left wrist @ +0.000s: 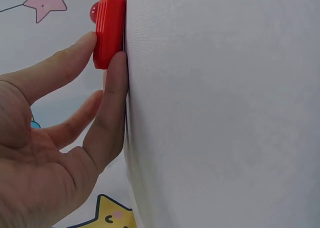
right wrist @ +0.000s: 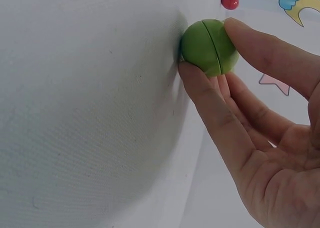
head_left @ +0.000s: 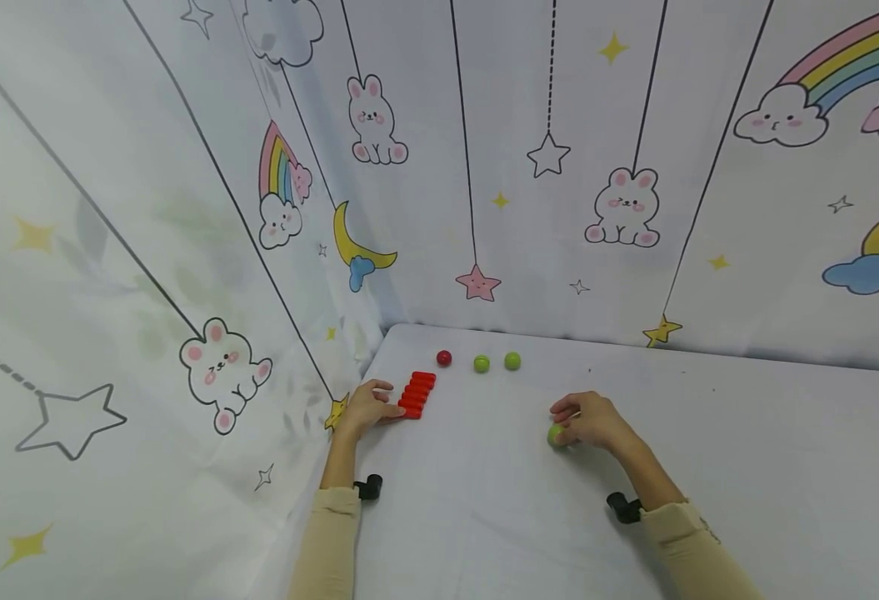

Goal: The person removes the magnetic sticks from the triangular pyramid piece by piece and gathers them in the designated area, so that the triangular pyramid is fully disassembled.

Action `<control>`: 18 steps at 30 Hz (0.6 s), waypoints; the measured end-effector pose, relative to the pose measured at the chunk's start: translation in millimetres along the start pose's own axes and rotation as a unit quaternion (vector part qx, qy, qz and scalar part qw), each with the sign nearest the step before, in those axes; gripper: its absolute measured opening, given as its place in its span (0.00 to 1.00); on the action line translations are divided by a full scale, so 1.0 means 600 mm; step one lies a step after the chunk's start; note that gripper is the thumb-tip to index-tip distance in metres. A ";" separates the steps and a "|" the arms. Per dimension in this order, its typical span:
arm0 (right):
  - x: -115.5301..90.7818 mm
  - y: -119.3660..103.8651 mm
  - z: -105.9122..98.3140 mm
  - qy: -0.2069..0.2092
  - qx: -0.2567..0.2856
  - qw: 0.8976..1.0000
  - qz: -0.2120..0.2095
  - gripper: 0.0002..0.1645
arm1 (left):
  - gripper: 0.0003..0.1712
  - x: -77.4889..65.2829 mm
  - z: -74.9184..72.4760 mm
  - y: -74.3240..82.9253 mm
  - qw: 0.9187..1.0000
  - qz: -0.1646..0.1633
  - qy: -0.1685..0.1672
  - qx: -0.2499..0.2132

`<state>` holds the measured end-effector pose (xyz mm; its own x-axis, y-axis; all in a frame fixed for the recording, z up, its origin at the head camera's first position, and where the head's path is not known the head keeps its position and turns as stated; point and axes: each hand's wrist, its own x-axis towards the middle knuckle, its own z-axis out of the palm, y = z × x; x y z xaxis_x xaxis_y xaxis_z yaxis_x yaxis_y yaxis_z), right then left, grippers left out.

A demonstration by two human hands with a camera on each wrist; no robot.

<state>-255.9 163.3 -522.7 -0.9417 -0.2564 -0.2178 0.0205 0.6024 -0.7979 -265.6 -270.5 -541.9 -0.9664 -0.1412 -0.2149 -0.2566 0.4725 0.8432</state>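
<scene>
In the head view, my left hand is at the near end of a slanted row of several red ridged cylinders on the table. Its thumb and a finger pinch the nearest red ridged cylinder, which lies on the cloth in the left wrist view. Further right, my right hand holds a green ball close to the table surface. Seen from the right wrist, that green ball has a seam around it and sits between thumb and fingertip; the other fingers are partly hidden behind.
Behind the row lies a red ball. Two more green balls rest to its right, one green ball beside another green ball. A white cloth covers the table, and a patterned curtain hangs along its back and left.
</scene>
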 end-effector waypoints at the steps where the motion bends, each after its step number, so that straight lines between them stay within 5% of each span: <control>1: 0.001 -0.001 -0.001 -0.001 0.000 1.000 0.001 0.29 | 0.32 0.001 0.001 0.000 1.000 0.001 0.001 0.001; 18: 0.032 -0.006 -0.001 -0.023 0.019 0.999 -0.033 0.27 | 0.36 -0.008 0.011 0.019 0.997 0.025 0.064 0.041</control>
<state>-273.9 156.7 -523.8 -0.9253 -0.3295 -0.1878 -0.0283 0.5537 -0.8323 -263.8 -258.9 -534.6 -0.9693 -0.2228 -0.1042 -0.2135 0.5510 0.8067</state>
